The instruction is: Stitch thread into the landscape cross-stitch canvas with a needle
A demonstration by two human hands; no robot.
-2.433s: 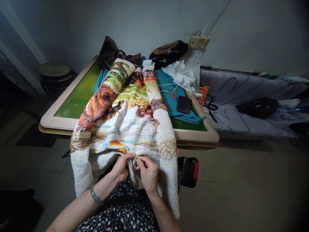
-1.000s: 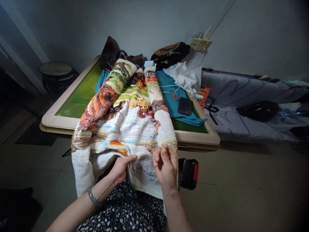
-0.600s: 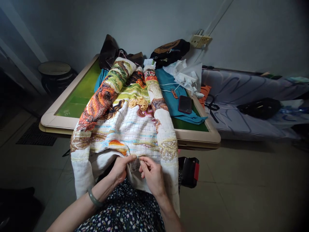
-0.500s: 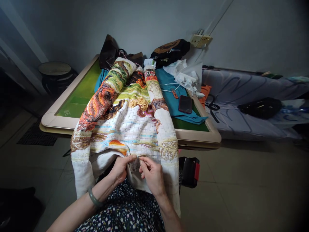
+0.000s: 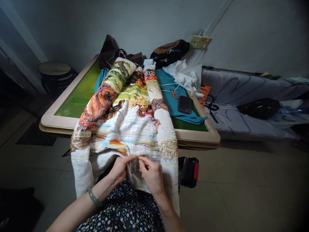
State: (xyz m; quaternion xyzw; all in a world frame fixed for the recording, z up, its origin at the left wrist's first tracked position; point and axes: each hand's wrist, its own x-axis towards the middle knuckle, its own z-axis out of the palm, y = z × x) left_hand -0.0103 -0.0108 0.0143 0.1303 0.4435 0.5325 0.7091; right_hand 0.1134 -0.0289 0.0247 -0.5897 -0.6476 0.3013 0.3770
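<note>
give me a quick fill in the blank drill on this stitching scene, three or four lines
1. The left hand wears a green ____ on its wrist.
2. Both hands pinch the near edge of the gridded white cross-stitch cloth, the right hand just to the ____ of the left.
3. The dark phone lies on a ____ cloth on the green-topped table.
4. On the floor under the table's near right edge stands a black and ____ box.

Missing words: bangle; right; teal; red

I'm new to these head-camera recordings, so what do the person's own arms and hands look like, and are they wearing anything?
Both forearms are bare, with no sleeves in view. The left hand has a smooth grey-green bangle around its wrist. The right hand shows no glove or bracelet. Rings are too small to tell.
</note>
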